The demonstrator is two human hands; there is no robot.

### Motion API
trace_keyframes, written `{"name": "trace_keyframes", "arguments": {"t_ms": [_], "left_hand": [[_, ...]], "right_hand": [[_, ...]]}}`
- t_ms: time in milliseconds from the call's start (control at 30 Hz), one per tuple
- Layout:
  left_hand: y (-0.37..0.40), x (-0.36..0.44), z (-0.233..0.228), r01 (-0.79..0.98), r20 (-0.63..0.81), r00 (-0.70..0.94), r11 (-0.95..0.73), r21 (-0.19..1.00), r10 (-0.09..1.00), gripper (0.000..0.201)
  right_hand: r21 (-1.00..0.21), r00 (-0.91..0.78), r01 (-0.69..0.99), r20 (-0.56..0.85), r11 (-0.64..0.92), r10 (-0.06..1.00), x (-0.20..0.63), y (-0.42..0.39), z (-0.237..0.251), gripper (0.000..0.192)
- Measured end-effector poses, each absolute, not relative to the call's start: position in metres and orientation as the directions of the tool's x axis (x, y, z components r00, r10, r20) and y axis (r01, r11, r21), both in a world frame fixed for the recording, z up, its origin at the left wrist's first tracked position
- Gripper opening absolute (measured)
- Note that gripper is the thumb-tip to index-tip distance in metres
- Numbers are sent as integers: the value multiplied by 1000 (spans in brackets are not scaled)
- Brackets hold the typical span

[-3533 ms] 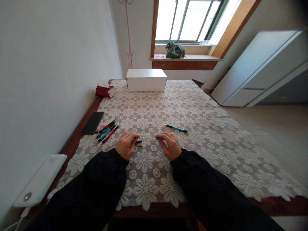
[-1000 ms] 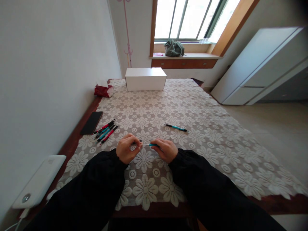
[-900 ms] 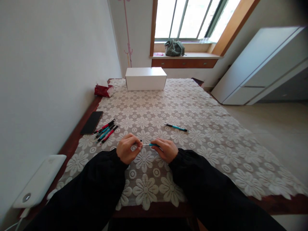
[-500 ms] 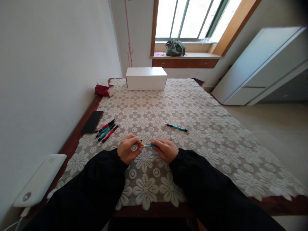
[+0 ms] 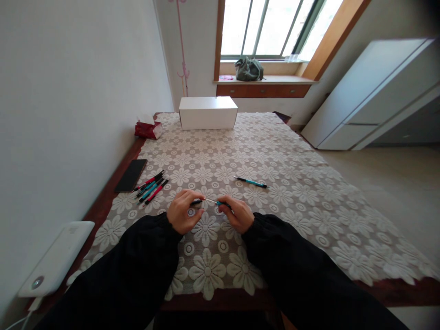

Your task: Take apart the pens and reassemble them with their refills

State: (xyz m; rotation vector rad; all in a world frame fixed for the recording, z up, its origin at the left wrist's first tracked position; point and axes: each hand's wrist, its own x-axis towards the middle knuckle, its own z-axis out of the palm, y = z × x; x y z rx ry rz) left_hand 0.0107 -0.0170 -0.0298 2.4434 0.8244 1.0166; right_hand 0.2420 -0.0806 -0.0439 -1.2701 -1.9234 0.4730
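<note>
the left hand (image 5: 182, 215) was pinched shut on the black pen piece (image 5: 196, 201), thumb and fingers closed around its near end. the right hand (image 5: 238, 215) was likewise closed on the teal pen barrel (image 5: 222, 203), gripping it at its right end. a thin white refill (image 5: 210, 200) ran between the two parts, bridging the small gap between the hands (whether it was seated in either part was too small to tell). both hands hovered just above the lace cloth (image 5: 275, 156) over the near middle of the desk (image 5: 103, 206), with black sleeves (image 5: 137, 270) reaching back toward the camera.

to the left of the left hand lay a small cluster of red and teal pens (image 5: 151, 185), fanned together on the cloth, and just beyond them a dark phone (image 5: 131, 175) on the bare desk edge. a single teal pen (image 5: 250, 182) lay alone beyond the right hand. farther off, a white box (image 5: 208, 112) stood at the far end of the desk, with a red tissue pack (image 5: 148, 130) to its left. a white device (image 5: 55, 263) sat at the near left corner.
</note>
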Motion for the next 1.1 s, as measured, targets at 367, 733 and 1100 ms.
{"name": "trace_keyframes", "arguments": {"t_ms": [367,733,1100], "left_hand": [[-11,8,-37,514,443,628,-768,381,640,5],[-11,7,-34,525,381,636,-738,424,671,2],[-6,7,-39,486,495,529,-725,489,689,6]], "right_hand": [[-606,-168,660,458,445,873,241,-78,-45,14],[-518,-180,753,430,405,885,246,-76,-49,16],[-488,-176,783,420,385,890,247,-75,-51,16]]}}
